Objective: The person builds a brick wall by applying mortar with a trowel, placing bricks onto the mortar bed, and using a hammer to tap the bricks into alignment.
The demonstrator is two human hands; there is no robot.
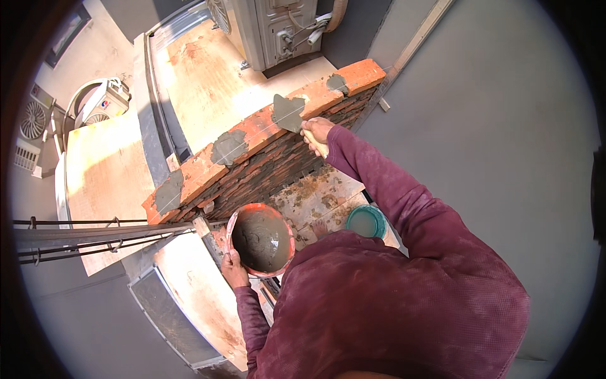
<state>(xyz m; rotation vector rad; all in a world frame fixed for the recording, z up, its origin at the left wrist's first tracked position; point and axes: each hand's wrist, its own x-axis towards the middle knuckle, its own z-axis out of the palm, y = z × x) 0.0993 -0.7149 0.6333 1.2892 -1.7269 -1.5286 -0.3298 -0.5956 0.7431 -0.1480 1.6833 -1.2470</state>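
My right hand point(319, 131) is wrapped round the pale handle of a trowel point(288, 115). Its grey, mortar-coloured blade lies over the top course of an orange brick wall point(259, 129). Below and to the left, my left hand point(234, 270) grips the rim of an orange bucket point(293, 243), its fingers partly hidden. Wet grey mortar point(260, 240) fills much of that bucket. Separate mortar patches sit along the wall top: one at the near left end point(168, 192), one in the middle point(228, 147) and a small one point(338, 83) further right. A thin white string runs along the bricks.
A teal bucket point(366, 222) holding cloudy liquid stands by my body, near stained boards point(334, 189). Steel rebars point(95, 230) jut out at left. Beyond the wall are an air-conditioner unit point(278, 35) and plywood sheets point(202, 76). A grey wall point(492, 126) rises at right.
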